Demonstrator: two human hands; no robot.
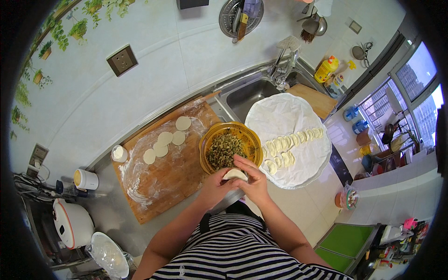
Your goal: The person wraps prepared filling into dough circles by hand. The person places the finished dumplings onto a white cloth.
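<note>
Both hands hold one folded dumpling (235,174) just over the near rim of a brown patterned bowl (254,144). My left hand (215,185) grips it from the left, and my right hand (254,182) cups its other side. Inside the bowl lies chopped filling (224,148). Left of the bowl, several round dough wrappers (165,139) rest on a floured wooden board (175,185). To the right, rows of shaped dumplings (294,140) sit on a round tray covered with white cloth (276,112).
A small white tub of flour (119,154) stands at the board's left corner. Behind the cloth-covered tray are a steel sink (252,94) with a faucet (283,66) and a wooden cutting board (311,99). A white rice cooker (73,224) and a plastic-wrapped white bowl (109,255) stand at left.
</note>
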